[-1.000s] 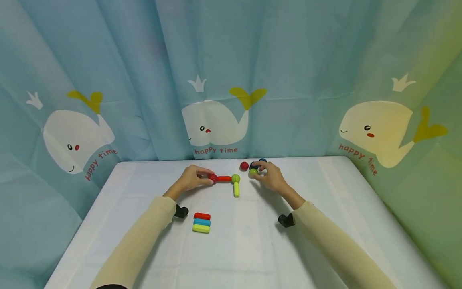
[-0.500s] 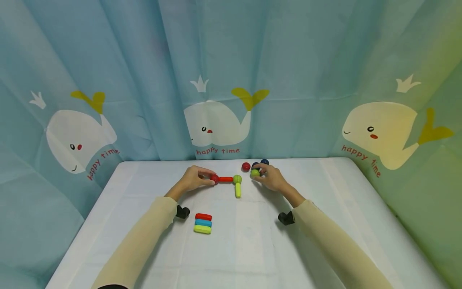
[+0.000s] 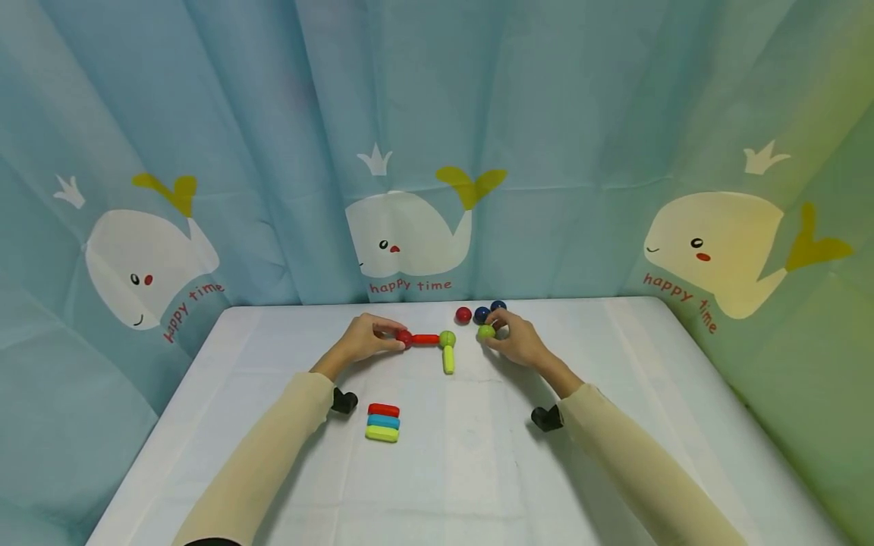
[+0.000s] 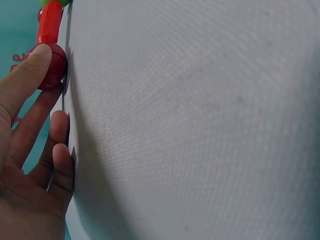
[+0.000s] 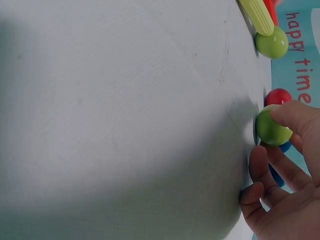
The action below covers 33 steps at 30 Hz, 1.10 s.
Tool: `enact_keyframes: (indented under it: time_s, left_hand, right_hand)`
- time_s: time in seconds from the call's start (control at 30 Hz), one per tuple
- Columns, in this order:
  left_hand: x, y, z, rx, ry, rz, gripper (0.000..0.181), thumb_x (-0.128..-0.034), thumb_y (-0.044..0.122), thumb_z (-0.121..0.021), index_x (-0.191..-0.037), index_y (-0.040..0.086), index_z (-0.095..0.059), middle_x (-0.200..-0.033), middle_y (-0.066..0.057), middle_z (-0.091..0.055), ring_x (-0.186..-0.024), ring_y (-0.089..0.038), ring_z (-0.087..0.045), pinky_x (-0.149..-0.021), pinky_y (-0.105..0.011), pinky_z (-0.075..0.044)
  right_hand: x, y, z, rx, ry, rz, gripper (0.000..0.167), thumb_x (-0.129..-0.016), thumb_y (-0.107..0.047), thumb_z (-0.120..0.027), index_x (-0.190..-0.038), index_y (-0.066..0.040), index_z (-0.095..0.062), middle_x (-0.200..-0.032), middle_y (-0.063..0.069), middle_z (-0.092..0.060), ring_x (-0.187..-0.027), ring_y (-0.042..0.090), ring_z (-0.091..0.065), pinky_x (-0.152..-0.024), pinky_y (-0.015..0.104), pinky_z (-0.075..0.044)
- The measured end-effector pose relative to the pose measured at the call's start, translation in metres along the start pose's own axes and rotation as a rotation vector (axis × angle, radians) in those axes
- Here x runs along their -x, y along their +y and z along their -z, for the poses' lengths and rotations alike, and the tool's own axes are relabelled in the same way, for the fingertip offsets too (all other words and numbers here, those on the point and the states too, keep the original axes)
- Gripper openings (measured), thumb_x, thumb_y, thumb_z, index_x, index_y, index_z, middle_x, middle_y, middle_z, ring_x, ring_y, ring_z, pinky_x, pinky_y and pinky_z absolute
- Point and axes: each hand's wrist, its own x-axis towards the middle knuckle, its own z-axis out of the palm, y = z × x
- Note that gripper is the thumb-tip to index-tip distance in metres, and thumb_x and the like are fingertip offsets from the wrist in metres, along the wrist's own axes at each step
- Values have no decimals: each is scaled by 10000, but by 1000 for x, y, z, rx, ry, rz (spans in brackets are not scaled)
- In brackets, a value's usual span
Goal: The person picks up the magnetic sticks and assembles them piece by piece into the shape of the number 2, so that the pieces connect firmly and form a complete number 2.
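Observation:
With thumb and fingers, my left hand (image 3: 369, 337) pinches a red ball (image 4: 56, 67) at the left end of a joined piece. From that ball a red stick (image 3: 426, 340) runs right to a green ball (image 3: 447, 338), and a yellow-green stick (image 3: 448, 360) points from there toward me. My right hand (image 3: 519, 340) pinches a loose green ball (image 5: 272, 125) between thumb and fingers, at the table surface. Behind it sit a loose red ball (image 3: 463, 315) and two dark blue balls, one (image 3: 481, 315) nearer and one (image 3: 498, 306) farther.
Three loose sticks lie side by side nearer to me: red (image 3: 384, 410), blue (image 3: 384, 422) and yellow-green (image 3: 381, 434). The white table (image 3: 464, 485) ends at the back against a blue curtain (image 3: 560, 250) with whale prints.
My right hand has drawn the loose green ball slightly right and toward me, away from the blue balls. The left hand stays on the red ball.

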Motion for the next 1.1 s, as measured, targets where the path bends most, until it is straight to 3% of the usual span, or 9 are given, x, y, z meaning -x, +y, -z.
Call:
enact_keyframes:
  time_s: [0.27, 0.43, 0.67, 0.83, 1.1]
  left_hand:
    - [0, 1, -2, 1, -12, -7, 347, -847, 270, -870, -1171, 166, -798, -1130, -18, -761, -1007, -204, -669, -916, -403, -546]
    - [-1, 2, -2, -7, -10, -1, 338, -846, 249, -871, -1166, 166, -800, -1120, -18, -760, -1005, -210, -681, -921, -407, -547]
    - [0, 4, -3, -14, -17, 9, 329, -854, 229, -865, -1169, 166, -795, -1121, -7, -757, -1006, -217, -671, -928, -408, -545]
    - [0, 5, -3, -17, -21, 1, 331, -860, 223, -859, -1176, 156, -788, -1129, -11, -753, -1006, -221, -667, -928, -409, -548]
    - [2, 4, 1, -32, -22, -29, 337, -857, 213, -861, -1177, 141, -785, -1104, -24, -761, -999, -226, -694, -927, -415, -550]
  right_hand:
    - [5, 4, 3, 29, -13, 37, 296, -915, -127, -757, -1195, -64, -686, -1090, 182, -720, -1057, 378, -634, -923, 558, -461]
    - [8, 6, 6, 42, -32, 12, 299, -910, -149, -767, -1186, -72, -682, -1090, 150, -722, -1014, 330, -639, -884, 505, -482]
    - [21, 6, 8, -18, -43, -13, 302, -893, -147, -790, -1146, -25, -678, -1110, 152, -727, -1003, 311, -672, -827, 433, -536]
    - [36, 1, 4, -48, -29, -34, 285, -892, -174, -800, -1124, -51, -689, -1108, 120, -731, -996, 286, -676, -840, 423, -548]
    - [62, -15, -9, -157, -15, -19, 244, -885, -165, -802, -1093, -81, -704, -1060, 65, -722, -863, 211, -637, -738, 353, -517]
